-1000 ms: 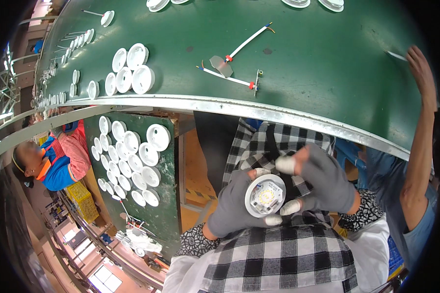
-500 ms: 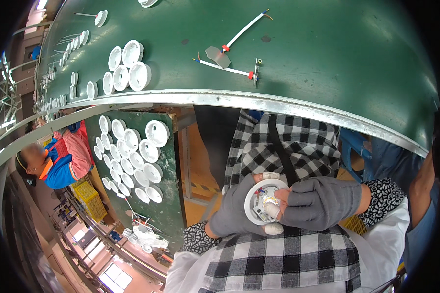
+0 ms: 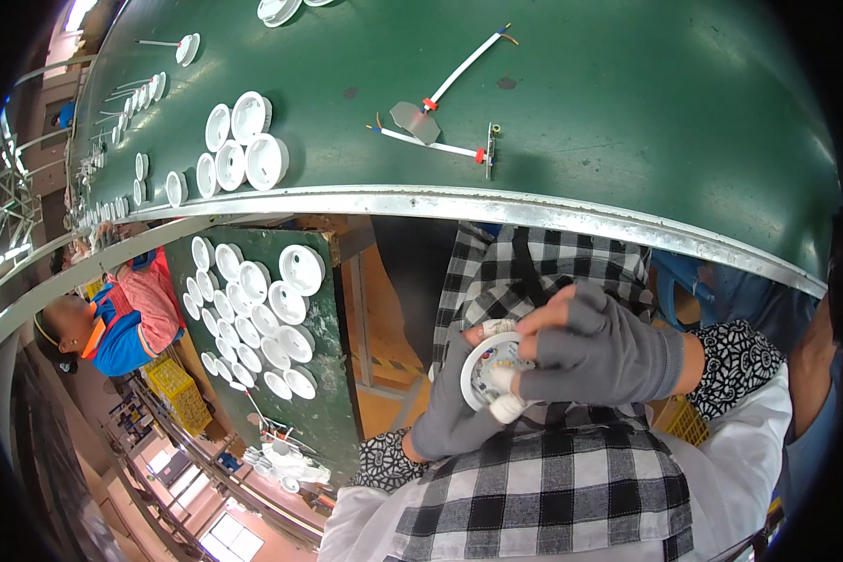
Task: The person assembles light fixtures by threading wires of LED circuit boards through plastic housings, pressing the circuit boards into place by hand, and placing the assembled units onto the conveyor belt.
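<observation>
In front of my lap I hold a round white plastic housing [image 3: 478,373] with small electronic parts inside, its mouth facing up and tilted. My left hand [image 3: 448,403], in a grey fingerless glove, wraps round its side and underside, with taped fingertips at the rim. My right hand [image 3: 598,351], gloved alike, lies across the housing's right side. Its fingers bend over the rim and its taped thumb reaches inside. These fingers partly hide the inner parts. Whether a small part is pinched between them I cannot make out.
On the green bench [image 3: 628,103] beyond lie two white cables with red collars [image 3: 431,103], one joined to a small circuit board [image 3: 490,152]. Similar white housings [image 3: 249,140] stand at the left. More housings [image 3: 288,302] cover a side table, past which a co-worker [image 3: 126,314] sits.
My right hand has shifted up over the housing, its fingers lifting toward the far rim. The housing has moved slightly left and up and tilted. The whole view has shifted a little.
</observation>
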Motion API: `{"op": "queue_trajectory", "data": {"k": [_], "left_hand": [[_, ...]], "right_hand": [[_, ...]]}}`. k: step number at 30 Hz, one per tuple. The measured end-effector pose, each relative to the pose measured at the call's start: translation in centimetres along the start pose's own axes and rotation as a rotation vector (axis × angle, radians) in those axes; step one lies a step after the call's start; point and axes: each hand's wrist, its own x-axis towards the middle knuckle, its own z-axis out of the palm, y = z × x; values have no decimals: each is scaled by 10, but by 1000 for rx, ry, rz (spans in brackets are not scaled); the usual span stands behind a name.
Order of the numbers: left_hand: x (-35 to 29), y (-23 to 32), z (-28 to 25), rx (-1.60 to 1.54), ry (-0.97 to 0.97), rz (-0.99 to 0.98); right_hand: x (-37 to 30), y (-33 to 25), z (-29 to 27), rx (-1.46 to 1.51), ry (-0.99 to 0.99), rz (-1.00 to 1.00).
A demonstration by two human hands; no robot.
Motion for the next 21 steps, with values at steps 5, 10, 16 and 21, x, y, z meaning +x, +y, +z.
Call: {"op": "queue_trajectory", "data": {"k": [5,10,16,21], "left_hand": [[6,13,3,97,63,-175],[7,6,4,86,259,-2],[20,-2,18,58,488,-38],[21,-4,15,-139,504,-126]], "right_hand": [[4,3,-7,63,-84,364],[7,-9,-2,637,-317,755],[-1,-32,41,714,161,960],[-1,-33,50,809,237,1034]]}}
